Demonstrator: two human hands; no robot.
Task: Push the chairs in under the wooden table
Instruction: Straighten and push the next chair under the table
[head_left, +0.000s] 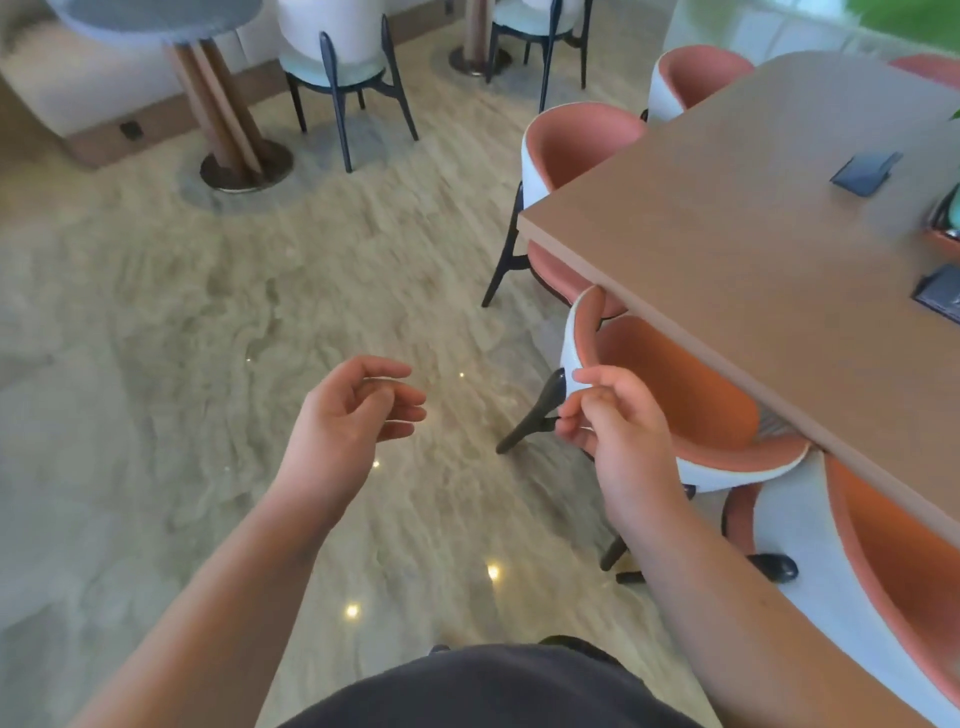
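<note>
**Wooden table, one chair being seen to**

Wooden table is filling the right side of the view, with a row of orange chairs standing along its near long edge. The far chair and the one beyond it are sitting with their seats partly under the top. The middle chair is standing at an angle to the edge, its seat only partly tucked under. A nearer chair is showing at the lower right, cut off by the frame.

The right hand is pinching the white rim of the middle chair's back between thumb and curled fingers. The left hand is hovering over the floor, fingers loosely curled, holding nothing.

Judging by this, the middle chair is the step in hand. The next move is probably calling for a straightening turn and a push toward the table, perhaps with the left hand joining on the backrest.
</note>
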